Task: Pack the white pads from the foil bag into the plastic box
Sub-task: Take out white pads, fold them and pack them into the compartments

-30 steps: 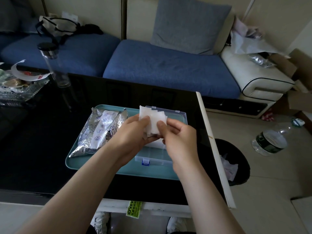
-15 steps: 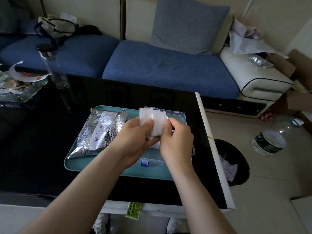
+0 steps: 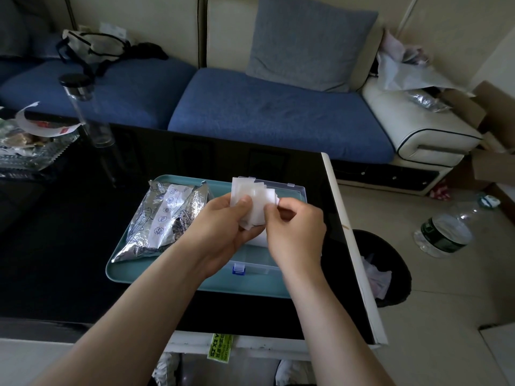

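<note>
Pads fanned between 2 hands, box waiting below

Your left hand (image 3: 223, 221) grips a small stack of white pads (image 3: 252, 200), thumb pressed on the front sheet; your right hand (image 3: 292, 227) pinches the stack's right edge with its fingertips. Both hands are closed on the pads, which have splayed into an uneven fan. The plastic box (image 3: 281, 188) sits open directly beneath and behind your hands on the teal tray (image 3: 122, 270), its blue latch (image 3: 239, 268) toward you. The foil bag (image 3: 164, 218) lies just left of your left hand, on the same tray.

Square the fan before lowering it: a loose stack would likely catch on the box wall or spill. Keep the left thumb firm, nudge the edges flush with the right fingertips, then set the stack down flat. How many pads already lie in the box is hidden behind your hands.
</note>
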The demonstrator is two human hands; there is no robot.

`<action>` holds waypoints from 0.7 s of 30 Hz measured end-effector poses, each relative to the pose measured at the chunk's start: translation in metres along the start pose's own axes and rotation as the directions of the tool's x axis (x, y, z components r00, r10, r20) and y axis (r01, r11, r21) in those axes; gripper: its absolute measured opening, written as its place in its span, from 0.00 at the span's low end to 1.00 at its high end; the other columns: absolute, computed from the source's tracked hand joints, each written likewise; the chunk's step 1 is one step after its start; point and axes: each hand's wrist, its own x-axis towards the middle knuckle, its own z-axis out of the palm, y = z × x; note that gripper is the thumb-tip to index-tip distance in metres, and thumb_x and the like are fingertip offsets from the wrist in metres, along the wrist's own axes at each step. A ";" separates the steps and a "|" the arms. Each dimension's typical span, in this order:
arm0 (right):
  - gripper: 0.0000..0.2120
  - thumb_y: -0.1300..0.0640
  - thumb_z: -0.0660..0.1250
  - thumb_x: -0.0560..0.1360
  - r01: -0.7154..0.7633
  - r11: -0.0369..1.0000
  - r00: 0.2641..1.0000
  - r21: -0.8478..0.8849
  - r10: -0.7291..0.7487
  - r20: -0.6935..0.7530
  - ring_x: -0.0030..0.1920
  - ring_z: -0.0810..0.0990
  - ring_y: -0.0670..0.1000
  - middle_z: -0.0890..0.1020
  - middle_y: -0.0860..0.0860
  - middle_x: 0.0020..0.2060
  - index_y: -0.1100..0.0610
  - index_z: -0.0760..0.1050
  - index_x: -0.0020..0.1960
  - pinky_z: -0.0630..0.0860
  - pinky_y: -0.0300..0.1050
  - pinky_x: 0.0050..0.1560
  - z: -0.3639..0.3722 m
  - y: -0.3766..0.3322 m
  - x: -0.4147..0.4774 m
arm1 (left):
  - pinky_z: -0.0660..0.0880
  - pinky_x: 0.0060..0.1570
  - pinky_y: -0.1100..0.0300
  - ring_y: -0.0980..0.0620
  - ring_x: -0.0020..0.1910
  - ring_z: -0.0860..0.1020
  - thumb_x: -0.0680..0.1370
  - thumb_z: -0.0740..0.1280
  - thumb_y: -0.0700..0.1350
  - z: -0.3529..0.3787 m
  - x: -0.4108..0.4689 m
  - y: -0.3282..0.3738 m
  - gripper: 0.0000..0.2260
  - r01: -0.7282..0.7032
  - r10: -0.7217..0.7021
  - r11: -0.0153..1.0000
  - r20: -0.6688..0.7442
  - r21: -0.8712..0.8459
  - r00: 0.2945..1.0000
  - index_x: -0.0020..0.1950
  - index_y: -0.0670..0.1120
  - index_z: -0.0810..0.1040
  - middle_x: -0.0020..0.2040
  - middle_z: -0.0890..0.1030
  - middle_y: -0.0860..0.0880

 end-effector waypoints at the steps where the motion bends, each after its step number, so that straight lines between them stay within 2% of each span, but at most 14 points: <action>1: 0.07 0.60 0.70 0.79 -0.023 1.000 1.000 0.006 0.023 0.001 0.39 0.83 0.37 0.86 0.44 0.37 0.54 0.86 0.46 0.72 0.26 0.33 0.000 -0.001 0.000 | 0.79 0.66 0.45 0.43 0.62 0.84 0.88 0.59 0.42 0.000 0.000 0.000 0.13 0.000 0.000 1.000 -0.008 -0.002 1.000 0.67 0.36 0.77 0.60 0.86 0.39; 7: 0.08 0.58 0.66 0.81 -0.092 0.993 0.995 0.077 0.096 -0.042 0.30 0.78 0.41 0.83 0.47 0.34 0.57 0.80 0.45 0.69 0.31 0.31 0.002 0.004 0.005 | 0.82 0.61 0.45 0.42 0.59 0.85 0.88 0.60 0.42 -0.002 0.000 0.002 0.13 -0.009 0.009 1.000 -0.061 -0.002 0.998 0.67 0.36 0.77 0.61 0.85 0.38; 11: 0.06 0.58 0.66 0.83 -0.098 0.967 0.990 0.235 0.118 -0.071 0.39 0.84 0.44 0.87 0.48 0.41 0.54 0.83 0.54 0.77 0.41 0.41 0.000 0.004 0.008 | 0.85 0.52 0.50 0.41 0.56 0.86 0.87 0.62 0.41 -0.004 0.000 0.003 0.12 -0.012 0.011 1.000 -0.111 -0.003 0.994 0.67 0.35 0.76 0.61 0.84 0.37; 14: 0.08 0.61 0.67 0.83 -0.083 0.923 0.996 0.376 0.083 0.016 0.40 0.85 0.42 0.89 0.49 0.43 0.55 0.83 0.59 0.77 0.35 0.41 -0.008 -0.002 0.007 | 0.84 0.55 0.49 0.41 0.56 0.86 0.87 0.61 0.41 -0.006 -0.001 0.004 0.13 -0.003 0.005 1.000 -0.079 0.029 0.997 0.68 0.35 0.75 0.62 0.83 0.36; 16: 0.08 0.62 0.68 0.82 -0.065 0.932 0.994 0.356 0.030 0.105 0.39 0.85 0.41 0.89 0.50 0.42 0.55 0.84 0.58 0.77 0.34 0.39 -0.010 -0.004 0.007 | 0.83 0.60 0.46 0.40 0.58 0.85 0.88 0.60 0.41 -0.005 -0.002 0.005 0.14 0.006 -0.005 1.000 -0.041 0.023 0.999 0.69 0.34 0.75 0.61 0.84 0.35; 18: 0.07 0.62 0.70 0.81 -0.044 0.956 0.987 0.292 -0.004 0.160 0.42 0.86 0.44 0.89 0.50 0.42 0.55 0.85 0.57 0.81 0.38 0.42 -0.007 -0.003 0.005 | 0.79 0.65 0.42 0.37 0.61 0.84 0.88 0.57 0.41 -0.004 -0.002 0.007 0.15 0.026 -0.027 0.999 -0.007 -0.039 1.000 0.69 0.33 0.75 0.61 0.83 0.34; 20: 0.07 0.62 0.72 0.80 0.010 0.980 0.985 0.199 -0.044 0.168 0.44 0.87 0.45 0.88 0.47 0.43 0.54 0.86 0.55 0.83 0.41 0.46 -0.004 0.000 0.004 | 0.77 0.67 0.40 0.35 0.63 0.82 0.88 0.54 0.41 -0.002 -0.003 0.010 0.17 0.054 -0.053 0.991 0.013 -0.120 0.999 0.70 0.32 0.74 0.62 0.83 0.32; 21: 0.06 0.61 0.73 0.79 0.051 0.989 0.984 0.140 -0.074 0.161 0.44 0.86 0.43 0.88 0.45 0.43 0.53 0.86 0.54 0.82 0.38 0.46 -0.003 0.001 0.003 | 0.78 0.66 0.40 0.35 0.62 0.83 0.87 0.54 0.41 0.000 -0.004 0.011 0.17 0.063 -0.062 0.987 0.016 -0.149 0.998 0.69 0.32 0.74 0.62 0.83 0.32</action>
